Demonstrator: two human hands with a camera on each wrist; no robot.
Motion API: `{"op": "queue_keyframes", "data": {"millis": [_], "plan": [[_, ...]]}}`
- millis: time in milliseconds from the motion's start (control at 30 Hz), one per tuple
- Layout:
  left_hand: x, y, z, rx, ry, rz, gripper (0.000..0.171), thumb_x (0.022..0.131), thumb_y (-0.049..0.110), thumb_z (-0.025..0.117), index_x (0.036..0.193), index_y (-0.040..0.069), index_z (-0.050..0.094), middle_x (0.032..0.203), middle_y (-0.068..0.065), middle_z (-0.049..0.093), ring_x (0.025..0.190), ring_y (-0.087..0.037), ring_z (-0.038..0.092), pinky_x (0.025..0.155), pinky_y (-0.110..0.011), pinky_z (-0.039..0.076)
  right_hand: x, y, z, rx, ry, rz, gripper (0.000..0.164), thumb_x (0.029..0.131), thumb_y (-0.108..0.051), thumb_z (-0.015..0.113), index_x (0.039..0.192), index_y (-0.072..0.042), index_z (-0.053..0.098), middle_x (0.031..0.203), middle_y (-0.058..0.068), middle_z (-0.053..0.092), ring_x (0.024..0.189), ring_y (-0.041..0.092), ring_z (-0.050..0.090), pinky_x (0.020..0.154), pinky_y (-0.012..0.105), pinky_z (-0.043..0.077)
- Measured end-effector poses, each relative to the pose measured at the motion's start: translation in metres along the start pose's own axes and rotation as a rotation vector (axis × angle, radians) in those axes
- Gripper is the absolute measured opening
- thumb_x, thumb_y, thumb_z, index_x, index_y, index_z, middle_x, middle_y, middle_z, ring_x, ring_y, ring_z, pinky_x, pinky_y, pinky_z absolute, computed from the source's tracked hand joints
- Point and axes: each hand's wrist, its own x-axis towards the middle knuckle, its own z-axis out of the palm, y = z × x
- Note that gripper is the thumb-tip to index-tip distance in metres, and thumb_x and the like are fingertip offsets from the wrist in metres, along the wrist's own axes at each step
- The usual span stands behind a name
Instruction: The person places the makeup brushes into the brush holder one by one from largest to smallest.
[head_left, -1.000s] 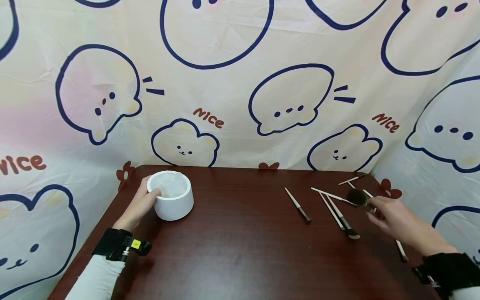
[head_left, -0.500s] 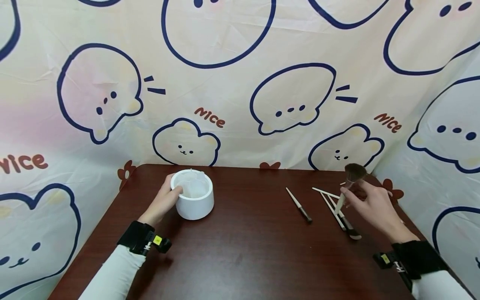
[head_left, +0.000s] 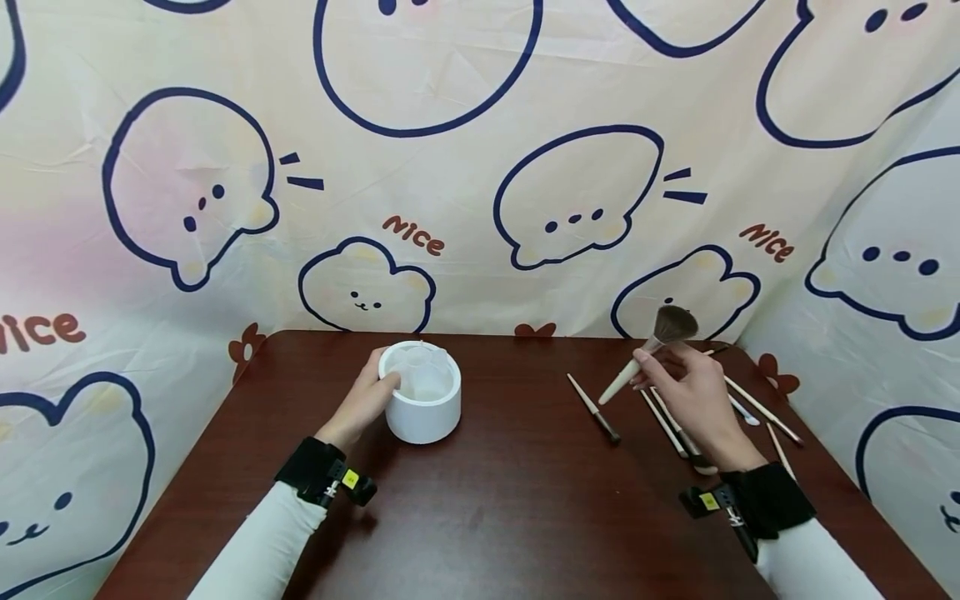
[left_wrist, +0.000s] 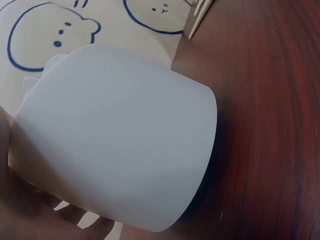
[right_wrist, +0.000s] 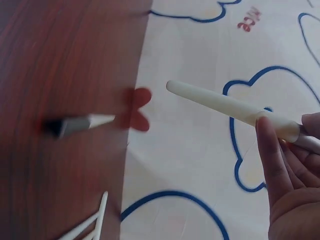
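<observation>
My left hand (head_left: 362, 406) grips a round white brush holder (head_left: 424, 417) by its left side, the thumb over the rim. Clear dividers show inside its open top; whether its base touches the table I cannot tell. In the left wrist view the holder's smooth wall (left_wrist: 115, 135) covers most of the frame. Above the table on the right, my right hand (head_left: 697, 400) pinches a large makeup brush (head_left: 630, 377). Its dark fluffy head points up and right, its pale handle end down and left. That handle (right_wrist: 220, 104) juts out past the fingers in the right wrist view.
A slim makeup brush (head_left: 592, 408) lies alone on the brown table (head_left: 510, 500), between the holder and my right hand. Several more brushes (head_left: 763, 410) lie around and beneath the right hand, partly hidden. A cartoon-print cloth (head_left: 465, 183) hangs behind the table.
The holder has moved right in my left hand. My right hand has carried the large brush leftward from the right side of the table, turning its handle toward the lower left.
</observation>
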Motion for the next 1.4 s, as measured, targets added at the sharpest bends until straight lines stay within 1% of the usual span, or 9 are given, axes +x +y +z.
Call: {"op": "queue_keyframes", "data": {"millis": [200,367,567,700,833,900,1067,1200,1400], "plan": [[0.004,0.002,0.02,-0.019,-0.039,0.027,0.048,0.089,0.011,0.04,0.135,0.014,0.03,0.132,-0.005,0.038,0.116,-0.021,0.038,0.099,-0.05,0.032,0.004,-0.042,0.011,0.092,-0.007,-0.058,0.017,0.094,-0.017,0.057,0.101,-0.002,0.063,0.08,0.014,0.067,0.069,0.025,0.064,0.059,0.023,0.053],[0.006,0.006,0.037,-0.024,-0.091,0.036,0.046,0.088,0.012,0.04,0.133,0.016,0.034,0.132,-0.002,0.041,0.117,-0.019,0.039,0.099,-0.049,0.033,0.011,-0.061,0.021,0.159,-0.013,-0.077,0.02,0.094,-0.015,0.056,0.099,0.004,0.062,0.08,0.018,0.067,0.07,0.027,0.064,0.06,0.022,0.052],[0.005,0.01,0.05,-0.04,-0.118,0.035,0.046,0.087,0.012,0.042,0.132,0.018,0.037,0.131,-0.001,0.044,0.115,-0.018,0.041,0.098,-0.048,0.034,0.021,-0.075,0.035,0.244,-0.043,-0.1,0.02,0.094,-0.014,0.056,0.1,0.005,0.061,0.08,0.021,0.066,0.07,0.029,0.064,0.061,0.024,0.053],[0.005,0.011,0.057,-0.043,-0.145,0.055,0.046,0.088,0.012,0.042,0.133,0.018,0.036,0.131,-0.001,0.043,0.115,-0.018,0.041,0.098,-0.048,0.034,0.026,-0.081,0.041,0.275,-0.054,-0.116,0.019,0.094,-0.012,0.057,0.102,0.003,0.061,0.083,0.022,0.066,0.071,0.029,0.064,0.064,0.027,0.054],[0.004,0.014,0.064,-0.044,-0.186,0.089,0.047,0.088,0.011,0.041,0.134,0.017,0.035,0.133,-0.001,0.043,0.115,-0.018,0.041,0.098,-0.047,0.033,0.03,-0.087,0.045,0.284,-0.051,-0.123,0.017,0.094,-0.013,0.057,0.103,0.001,0.061,0.084,0.021,0.066,0.072,0.029,0.064,0.064,0.027,0.053],[0.002,0.018,0.067,-0.054,-0.211,0.105,0.047,0.089,0.01,0.041,0.135,0.015,0.035,0.133,-0.003,0.042,0.116,-0.018,0.041,0.098,-0.048,0.033,0.033,-0.092,0.048,0.284,-0.054,-0.134,0.017,0.094,-0.013,0.056,0.102,0.001,0.061,0.083,0.021,0.066,0.073,0.031,0.063,0.063,0.026,0.053],[-0.009,0.037,0.072,-0.064,-0.268,0.143,0.046,0.091,0.007,0.04,0.137,0.008,0.033,0.134,-0.01,0.042,0.115,-0.022,0.041,0.098,-0.049,0.034,0.04,-0.103,0.055,0.29,-0.07,-0.162,0.018,0.094,-0.011,0.056,0.102,0.005,0.06,0.083,0.022,0.066,0.073,0.03,0.063,0.063,0.024,0.053],[-0.015,0.046,0.075,-0.041,-0.283,0.155,0.045,0.092,0.006,0.039,0.136,0.006,0.034,0.132,-0.009,0.044,0.113,-0.02,0.043,0.096,-0.045,0.036,0.045,-0.11,0.062,0.294,-0.095,-0.167,0.016,0.093,-0.009,0.057,0.101,0.005,0.06,0.086,0.021,0.065,0.074,0.026,0.064,0.066,0.027,0.054],[-0.017,0.047,0.082,-0.053,-0.276,0.181,0.042,0.091,0.005,0.039,0.134,0.006,0.037,0.13,-0.008,0.047,0.111,-0.018,0.044,0.096,-0.044,0.036,0.051,-0.115,0.072,0.285,-0.15,-0.173,0.015,0.093,-0.009,0.056,0.1,0.004,0.059,0.089,0.02,0.064,0.076,0.028,0.063,0.067,0.033,0.055]]}}
